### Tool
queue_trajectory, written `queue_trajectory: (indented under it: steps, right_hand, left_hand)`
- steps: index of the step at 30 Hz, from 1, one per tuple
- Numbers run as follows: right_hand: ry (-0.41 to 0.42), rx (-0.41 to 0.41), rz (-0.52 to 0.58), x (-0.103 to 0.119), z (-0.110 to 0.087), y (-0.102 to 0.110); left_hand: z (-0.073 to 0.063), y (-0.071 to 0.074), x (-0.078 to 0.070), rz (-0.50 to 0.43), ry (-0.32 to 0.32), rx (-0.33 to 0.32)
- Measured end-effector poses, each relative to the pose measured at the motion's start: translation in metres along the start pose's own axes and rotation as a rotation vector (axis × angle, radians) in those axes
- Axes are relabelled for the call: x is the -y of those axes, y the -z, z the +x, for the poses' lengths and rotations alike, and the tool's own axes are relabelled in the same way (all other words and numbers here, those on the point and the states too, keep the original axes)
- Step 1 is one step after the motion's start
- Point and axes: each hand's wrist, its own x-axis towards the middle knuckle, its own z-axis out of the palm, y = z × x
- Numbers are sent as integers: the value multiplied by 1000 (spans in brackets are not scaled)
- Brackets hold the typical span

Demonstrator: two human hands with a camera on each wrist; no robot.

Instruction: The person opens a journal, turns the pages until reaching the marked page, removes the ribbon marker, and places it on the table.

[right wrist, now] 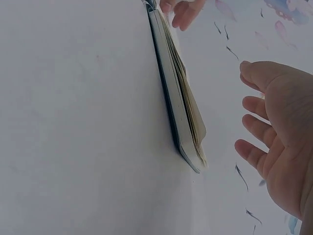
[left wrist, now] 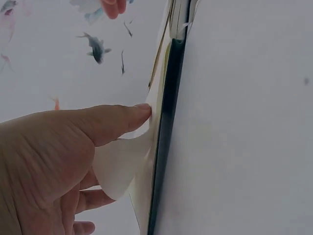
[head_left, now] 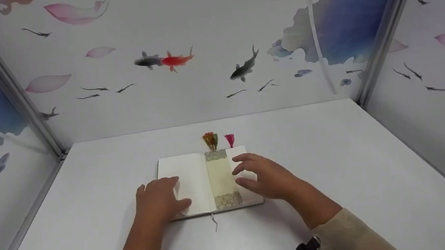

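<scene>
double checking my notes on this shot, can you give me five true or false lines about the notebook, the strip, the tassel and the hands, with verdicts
1. The notebook lies open on the white table. True.
2. The pale strip lies on the left page. False: the strip lies on the right page.
3. The left hand touches the left page. True.
4. The right hand grips the pink tassel. False: the right hand holds nothing, and the pink tassel lies beyond the notebook's far edge.
5. A thin ribbon sticks out at the notebook's near edge. True.
</scene>
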Motion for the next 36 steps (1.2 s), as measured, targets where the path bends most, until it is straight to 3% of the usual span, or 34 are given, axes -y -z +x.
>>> queue_trajectory:
  steps: [14,21,27,32,36]
  right_hand:
    - [-31,17,5,0,0,-2]
    - [-5,26,-3,0,0,-1]
    - [-113,71,-40,10,5,-4]
    - [-246,118,-69,20,19,-13]
    - [-277,129,-110,24,32,-21]
  left_hand:
    - [0,2,6,-43,-2,19]
    - [-2,-5,-1,-131,-102,151]
    - [0,-12,-5,-167,-126,227]
    - [1,-14,-7,-136,-127,233]
    - [0,-15,-8,-125,-124,237]
